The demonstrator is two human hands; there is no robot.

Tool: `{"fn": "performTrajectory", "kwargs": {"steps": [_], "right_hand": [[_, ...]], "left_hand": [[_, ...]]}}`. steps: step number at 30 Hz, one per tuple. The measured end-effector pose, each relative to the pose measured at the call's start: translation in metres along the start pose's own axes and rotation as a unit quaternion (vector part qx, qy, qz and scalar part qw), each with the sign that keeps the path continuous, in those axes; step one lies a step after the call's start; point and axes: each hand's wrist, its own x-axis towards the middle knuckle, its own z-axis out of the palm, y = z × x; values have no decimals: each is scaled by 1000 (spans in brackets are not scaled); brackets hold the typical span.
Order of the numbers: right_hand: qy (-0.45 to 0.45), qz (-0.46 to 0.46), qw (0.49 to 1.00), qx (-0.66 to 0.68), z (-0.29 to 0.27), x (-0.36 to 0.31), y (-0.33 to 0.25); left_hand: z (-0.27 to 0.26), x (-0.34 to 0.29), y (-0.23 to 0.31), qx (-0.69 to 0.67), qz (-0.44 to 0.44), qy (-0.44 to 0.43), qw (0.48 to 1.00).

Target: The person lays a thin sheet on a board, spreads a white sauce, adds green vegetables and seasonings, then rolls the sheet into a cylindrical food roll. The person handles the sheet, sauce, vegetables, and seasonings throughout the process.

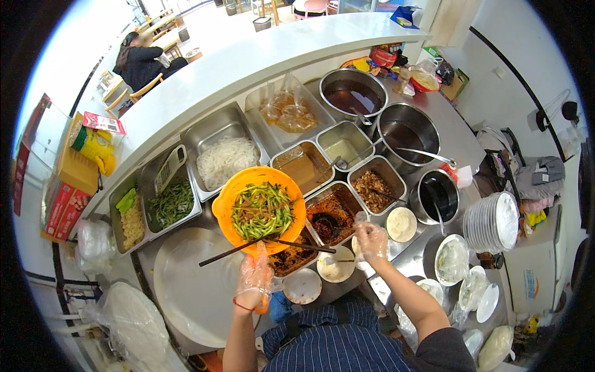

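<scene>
— Nearest first: what are the hands doing?

— Both wear clear plastic gloves. The left hand (pixel 253 280) is curled shut around the handle of an orange bowl (pixel 230 193), and a pair of dark chopsticks (pixel 266 243) lies across the bowl's near rim just above the fingers; I cannot tell whether the hand pinches them too. The right hand (pixel 372 239) is closed, fingertips bunched, above the seasoning trays; what it pinches is too small to make out.

— And the bowl itself?

— Held over the counter (pixel 427 251), just past the left hand at twelve o'clock. It carries a heap of green cucumber shreds (pixel 261 211) mixed with brownish strips.

— What lies around it?

— At eight o'clock from the bowl, a big round flat pan (pixel 186 291). At four o'clock, a tray of red chilli oil (pixel 328 214) with a ladle in it, and small white dishes (pixel 338 265) near the right wrist. At three o'clock, a tray of brown crumbs (pixel 375 189).

— Further out?

— At eleven o'clock from the bowl, a tray of white noodles (pixel 224 160); at nine o'clock, a tray of green shreds (pixel 173 201). At one o'clock, two steel pots of dark liquid (pixel 353 94). Far at three o'clock, a stack of white plates (pixel 493 222). Beyond the white bar top, at eleven o'clock, a person sits at a table (pixel 139 62).
</scene>
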Motion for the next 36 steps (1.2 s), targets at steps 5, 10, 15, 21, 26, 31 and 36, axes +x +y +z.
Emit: {"fn": "performTrajectory", "kwargs": {"steps": [5,10,15,21,26,31,36], "right_hand": [[47,50,976,208,-16,10,13],[45,28,983,174,-26,16,8],[55,-10,993,105,-34,21,-6],[-4,-94,994,54,-79,19,-126],[-21,-373,920,-122,-77,-1,-197],[-34,-542,829,-133,-53,-5,-187],[-35,-602,778,-179,-60,-5,-189]], "left_hand": [[-2,-9,10,67,-17,1,998],[-3,-8,4,41,-18,13,999],[-5,-8,-2,32,-6,-6,999],[2,-14,1,127,19,-30,991],[13,-18,3,104,-36,-85,990],[29,-19,5,42,-75,-130,988],[21,-16,-10,1,-27,-159,987]]}}
